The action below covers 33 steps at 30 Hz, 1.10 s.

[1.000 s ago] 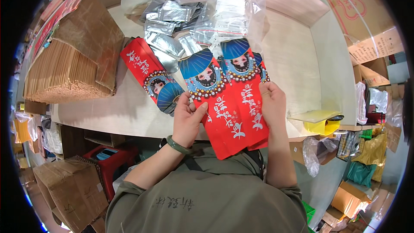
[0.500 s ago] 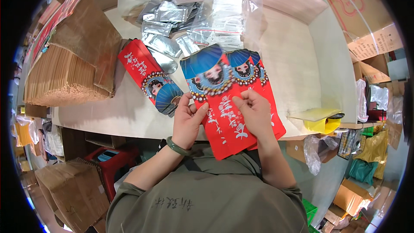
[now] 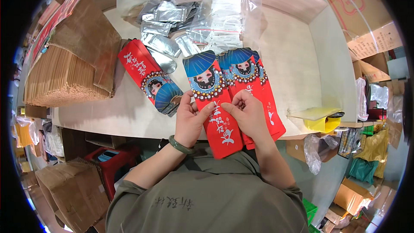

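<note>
Nearest the wearer, both hands work a fan of flat red packets w/ blue-hat face art, held over the front edge of the pale table. Left hand, green bangle on its wrist, is pinched on the front red packet, thumb across its face, fingers behind. Right hand is closed on the same packet's right edge, thumb tip meeting the left thumb, w/ the rest of the packet stack fanned behind it. Vs 0.5 s ago: front packet has slid left & down off the stack, now clearly apart from the others, its lower end hanging past the table edge toward the wearer; right hand has shifted left to meet the left hand; 1 s ago the right hand was out at the stack's right side. Just left of the held packets, a second pile of red packets lies slanted on the table, unmoved. Beyond the held packets: silver foil pouches & a clear plastic bag of small sachets. Far left of the table: brown paper bundle. Right of the held packets, at the table's front corner: yellow item.
</note>
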### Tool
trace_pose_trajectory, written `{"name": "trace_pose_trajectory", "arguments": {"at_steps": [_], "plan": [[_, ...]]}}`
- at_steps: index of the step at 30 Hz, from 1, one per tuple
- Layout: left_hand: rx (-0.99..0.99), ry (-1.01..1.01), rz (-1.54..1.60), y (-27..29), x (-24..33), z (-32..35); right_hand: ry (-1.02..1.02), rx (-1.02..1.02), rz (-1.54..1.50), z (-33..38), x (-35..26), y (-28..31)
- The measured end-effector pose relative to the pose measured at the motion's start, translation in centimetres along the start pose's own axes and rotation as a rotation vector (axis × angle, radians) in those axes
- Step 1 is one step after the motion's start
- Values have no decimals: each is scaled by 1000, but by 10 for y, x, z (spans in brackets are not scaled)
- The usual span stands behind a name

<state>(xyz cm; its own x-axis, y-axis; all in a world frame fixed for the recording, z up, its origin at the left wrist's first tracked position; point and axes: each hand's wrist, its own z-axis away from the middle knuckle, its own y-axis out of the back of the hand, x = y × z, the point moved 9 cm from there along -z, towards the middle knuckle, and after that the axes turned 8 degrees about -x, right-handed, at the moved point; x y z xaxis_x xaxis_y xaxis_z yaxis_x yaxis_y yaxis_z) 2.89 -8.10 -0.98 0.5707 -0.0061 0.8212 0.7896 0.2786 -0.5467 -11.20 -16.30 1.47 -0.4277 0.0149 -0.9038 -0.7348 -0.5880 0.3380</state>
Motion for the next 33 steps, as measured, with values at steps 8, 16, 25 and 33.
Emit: {"name": "trace_pose_trajectory", "arguments": {"at_steps": [8,16,25,33], "plan": [[-84,123,10,0,-5,7,20,-67,-220,-4,12,-3],[-48,80,-27,4,-1,4,45,-85,-266,0,9,-3],[6,9,-63,6,4,5,34,-69,-241,-2,13,-3],[-39,48,-84,8,0,7,26,-6,-325,-1,17,4]]}}
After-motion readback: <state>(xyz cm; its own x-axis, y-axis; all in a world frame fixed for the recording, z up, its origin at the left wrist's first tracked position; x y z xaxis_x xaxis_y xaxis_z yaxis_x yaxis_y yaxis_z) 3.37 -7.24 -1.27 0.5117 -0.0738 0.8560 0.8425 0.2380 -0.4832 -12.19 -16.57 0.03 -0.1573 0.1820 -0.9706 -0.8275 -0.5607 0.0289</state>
